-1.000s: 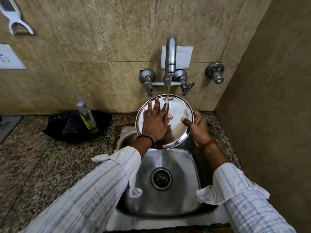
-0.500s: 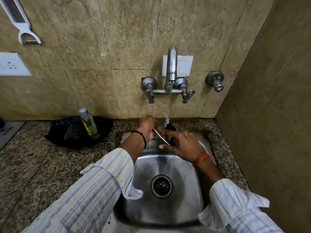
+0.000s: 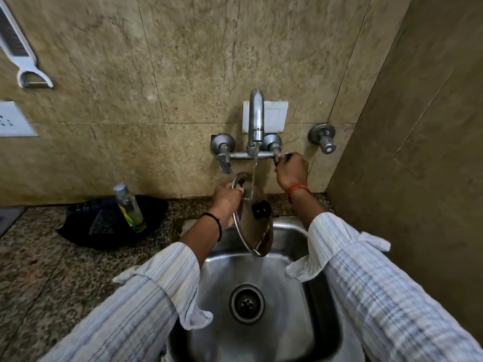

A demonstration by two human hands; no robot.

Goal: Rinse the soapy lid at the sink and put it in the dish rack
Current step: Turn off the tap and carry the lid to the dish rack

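Note:
The round steel lid with a black knob hangs nearly on edge over the back of the steel sink. My left hand grips its upper left rim. A thin stream of water runs from the tap spout onto the lid's knob side. My right hand is raised to the wall and closed around the right tap handle, away from the lid. No dish rack is in view.
A black tray with a small clear bottle sits on the granite counter left of the sink. A second valve sticks out of the tiled wall at right. A side wall closes the right. A white peeler hangs upper left.
The lid has been turned from facing me to knob side outward, now held by my left hand alone. My right hand left the lid and rose to the right tap handle.

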